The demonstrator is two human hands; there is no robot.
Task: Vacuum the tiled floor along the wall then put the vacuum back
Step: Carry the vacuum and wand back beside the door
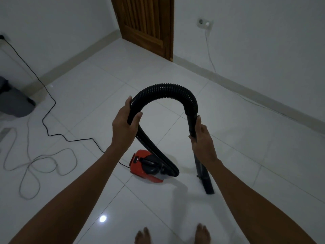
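A small red and black vacuum cleaner (146, 166) sits on the white tiled floor (246, 147) in front of me. Its black ribbed hose (163, 90) arches up between my hands. My left hand (125, 126) grips the hose on the left side of the arch. My right hand (202, 138) grips the dark rigid tube (192, 124) at the hose's other end. The tube runs down to a narrow black nozzle (207, 184) whose tip is at the floor, right of the vacuum.
A black power cord (46, 110) runs from the vacuum across the floor to the left wall. A grey cable (35, 164) lies looped at left. A wooden door (147, 23) stands in the corner. A white cable hangs from a wall socket (204, 23). My bare feet (172, 235) show below.
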